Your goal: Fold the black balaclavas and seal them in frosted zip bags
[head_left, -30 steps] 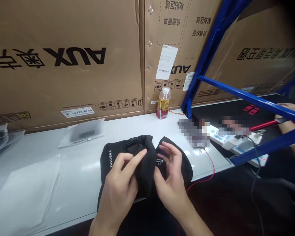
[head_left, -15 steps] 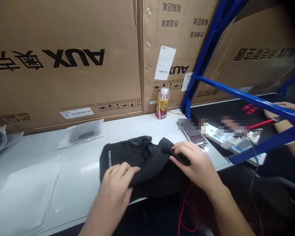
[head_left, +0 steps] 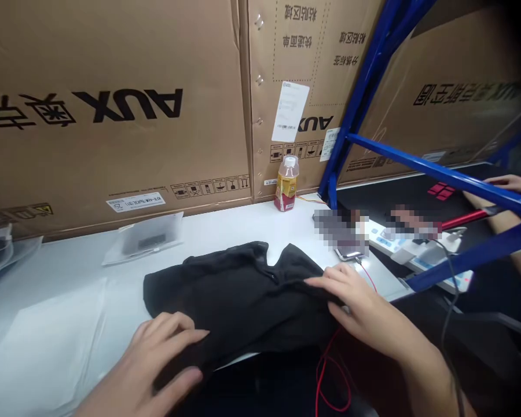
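Note:
A black cloth garment [head_left: 238, 295] lies across the near part of the white table [head_left: 226, 223], its near edge hanging over the table edge. My left hand [head_left: 156, 353] rests at its near left corner, thumb and fingers spread apart with dark cloth between them. At the right side, my right hand [head_left: 347, 301] grips the garment's edge between thumb and fingers. An open notch shows in the garment's far edge, left of the right hand. No lettering shows on the cloth now.
Clear plastic bags [head_left: 143, 237] lie at the left. Large cartons [head_left: 113, 150] stand behind the table. A drink bottle [head_left: 286, 184], a phone with a red cable [head_left: 349, 253], a power strip [head_left: 380, 237] and a blue frame [head_left: 438, 174] are beyond. Another person's hand [head_left: 510, 184] is at right.
The left side of the garment now spreads further left, covering the white lettering. My left hand has moved left and towards me, its fingers spreading. My right hand has shifted slightly right and down.

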`<state>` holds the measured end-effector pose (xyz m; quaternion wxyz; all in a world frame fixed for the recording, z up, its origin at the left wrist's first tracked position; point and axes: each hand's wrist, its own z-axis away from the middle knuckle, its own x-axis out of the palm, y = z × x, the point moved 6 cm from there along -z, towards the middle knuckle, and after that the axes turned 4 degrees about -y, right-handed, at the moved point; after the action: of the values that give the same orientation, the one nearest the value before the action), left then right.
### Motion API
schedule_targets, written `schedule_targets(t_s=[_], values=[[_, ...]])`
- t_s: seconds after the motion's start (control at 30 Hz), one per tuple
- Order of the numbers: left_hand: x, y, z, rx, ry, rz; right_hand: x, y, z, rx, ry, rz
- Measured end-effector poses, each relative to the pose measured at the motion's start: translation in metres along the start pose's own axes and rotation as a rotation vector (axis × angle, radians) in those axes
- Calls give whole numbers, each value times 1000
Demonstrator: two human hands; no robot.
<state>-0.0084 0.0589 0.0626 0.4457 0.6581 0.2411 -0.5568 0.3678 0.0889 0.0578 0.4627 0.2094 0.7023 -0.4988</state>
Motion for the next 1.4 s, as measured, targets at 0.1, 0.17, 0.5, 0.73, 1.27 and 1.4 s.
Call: schedule_targets(t_s=[0.1,0.17,0.5,0.73,1.27,1.4], values=[[-18,-19,-13,-99,126,97,-8,-5,-2,-69,-111,-51],[-30,-35,-32,-187,232,-9,-15,-4,-11,-68,-54,-75],[-26,-36,-116,-133,200,-291,7,3,-41,-67,-47,65],[-14,10,-103,-149,277,-357,-18,24,-46,215,425,92],[-7,29,-29,21,-1,-63,52,-6,-63,-15,-134,50],[17,30,-56,-10,12,-166,53,2,-80,-52,-135,91]])
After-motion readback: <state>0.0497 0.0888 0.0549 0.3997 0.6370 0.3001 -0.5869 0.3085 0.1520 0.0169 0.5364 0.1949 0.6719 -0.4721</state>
